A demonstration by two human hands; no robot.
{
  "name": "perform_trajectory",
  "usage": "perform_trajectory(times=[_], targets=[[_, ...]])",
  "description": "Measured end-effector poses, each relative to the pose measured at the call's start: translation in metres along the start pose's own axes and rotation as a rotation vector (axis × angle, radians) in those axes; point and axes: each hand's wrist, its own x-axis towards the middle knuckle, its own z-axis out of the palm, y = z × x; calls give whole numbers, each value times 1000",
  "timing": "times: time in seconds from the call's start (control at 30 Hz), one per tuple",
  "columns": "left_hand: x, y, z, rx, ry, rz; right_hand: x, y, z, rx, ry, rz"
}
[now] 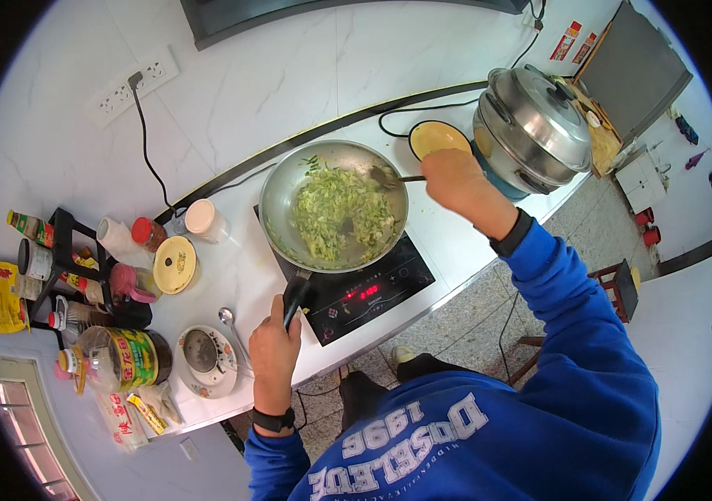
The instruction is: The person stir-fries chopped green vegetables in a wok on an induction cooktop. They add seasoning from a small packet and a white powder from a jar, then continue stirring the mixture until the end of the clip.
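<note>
My left hand (274, 348) grips the black handle (295, 297) of a wide steel frying pan (280, 188). The pan rests on a black induction cooker (356, 300) whose red display is lit. Chopped green vegetables (337, 210) lie across the pan's bottom. In my right hand (456, 181) is the handle of a metal turner (383, 178), its blade inside the pan at the right edge of the vegetables. A yellow enamel bowl (436, 138) stands just behind my right hand, which covers part of it.
A lidded steel steamer pot (531, 125) stands at the right. Leftward are a white-lidded tub (205, 220), a yellow lidded enamel container (175, 264), a large oil bottle (124, 357), a plate with a small bowl (207, 363), and a spoon (230, 322). A cord (143, 131) hangs from the wall socket.
</note>
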Motion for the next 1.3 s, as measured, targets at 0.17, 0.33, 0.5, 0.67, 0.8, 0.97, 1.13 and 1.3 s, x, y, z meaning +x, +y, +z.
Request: perform_trajectory(times=[0.17,0.33,0.5,0.67,0.8,0.97,1.13,1.3], targets=[[3,-3,-2,-16,-24,-2,31,29,89,203,-370,31],[2,-4,0,-23,-24,1,17,-17,108,438,-31,58],[3,-4,0,-3,-8,2,-4,-52,22,103,-53,-230],[3,-1,0,-11,-17,-16,-31,-82,3,170,-126,-306],[2,-3,1,-13,7,4,-20,-71,19,151,-150,-163],[2,-5,3,-18,3,9,8,-51,23,60,-31,66],[3,-4,0,-14,2,26,52,-79,32,50,-18,72],[3,-2,1,-43,33,34,53,-131,28,48,48,-300]])
